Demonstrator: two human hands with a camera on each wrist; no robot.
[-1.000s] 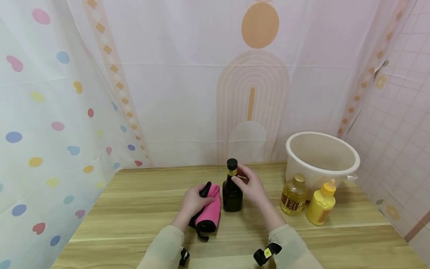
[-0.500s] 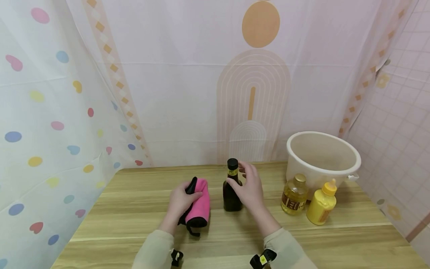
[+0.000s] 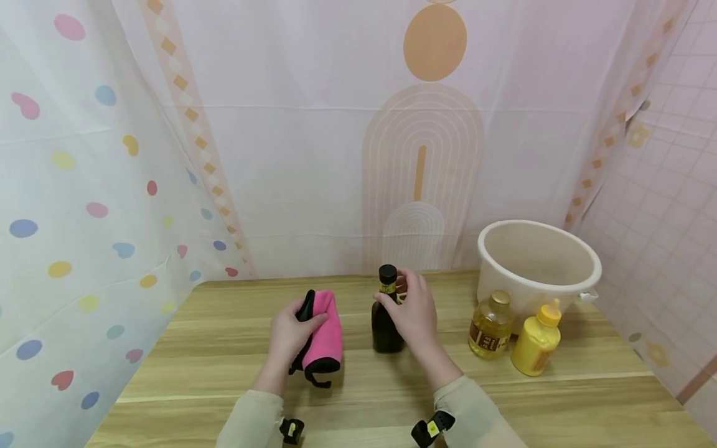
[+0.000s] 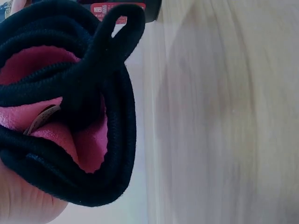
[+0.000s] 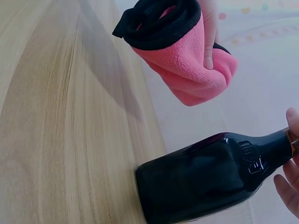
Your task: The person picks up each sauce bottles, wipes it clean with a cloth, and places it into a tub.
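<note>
My left hand [image 3: 284, 336] pinches a folded pink towel [image 3: 328, 333] with black edging, held a little above the table. Its rolled end fills much of the left wrist view, where a black hanging loop [image 4: 131, 28] and a small white tag inside the folds show. Left of the bucket, a dark glass sauce bottle [image 3: 385, 330] with a black cap and yellow neck label stands upright on the table. My right hand [image 3: 417, 311] grips this bottle at the neck, thumb in front and fingers behind. Raised lettering shows on its shoulder in the right wrist view.
A white bucket [image 3: 538, 289] stands at the back right of the wooden table [image 3: 235, 348]. Before it are a gold-capped bottle of yellowish liquid [image 3: 491, 326] and a yellow squeeze bottle [image 3: 536, 342]. Patterned curtains [image 3: 291, 155] hang behind and at the sides.
My left hand has moved left with the towel, widening the gap to the sauce bottle. My right hand has shifted slightly around the neck, and the bottle stays in place.
</note>
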